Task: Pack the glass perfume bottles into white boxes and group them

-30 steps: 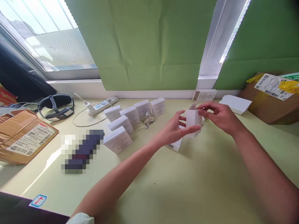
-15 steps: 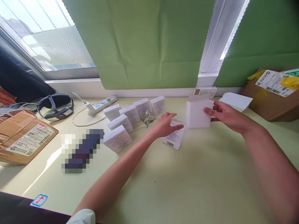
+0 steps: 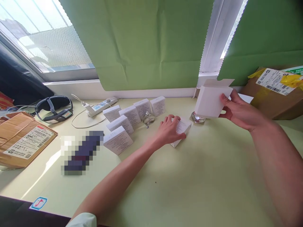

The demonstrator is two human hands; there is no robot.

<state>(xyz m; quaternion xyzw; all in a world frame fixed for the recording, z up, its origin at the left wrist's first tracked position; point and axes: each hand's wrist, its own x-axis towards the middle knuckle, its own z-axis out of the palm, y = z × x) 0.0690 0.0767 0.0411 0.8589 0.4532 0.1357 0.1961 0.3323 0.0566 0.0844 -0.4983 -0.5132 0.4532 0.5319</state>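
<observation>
My right hand (image 3: 243,112) grips a white carton (image 3: 211,99) by its right side, thumb on the front face. The carton is tilted above the table, its top flap raised. Just under it sits a shiny silver piece (image 3: 197,118), partly covered. My left hand (image 3: 169,127) is closed around a small printed white box (image 3: 184,126) on the table, fingers over the far side and thumb near its front. Left of that hand lies a silvery trinket (image 3: 148,119), with several similar white boxes (image 3: 118,140) standing behind and beside it.
On the left are an opened cardboard parcel (image 3: 26,138), a black headset (image 3: 54,110), a power strip (image 3: 101,106) with a cable, and a pixelated dark object (image 3: 85,153). A large brown box (image 3: 276,101) stands at the back right, below green blinds (image 3: 146,44).
My right hand has lifted the carton up and to the right, showing the silver piece beneath. My left hand has closed on the printed box, which has turned and tipped up.
</observation>
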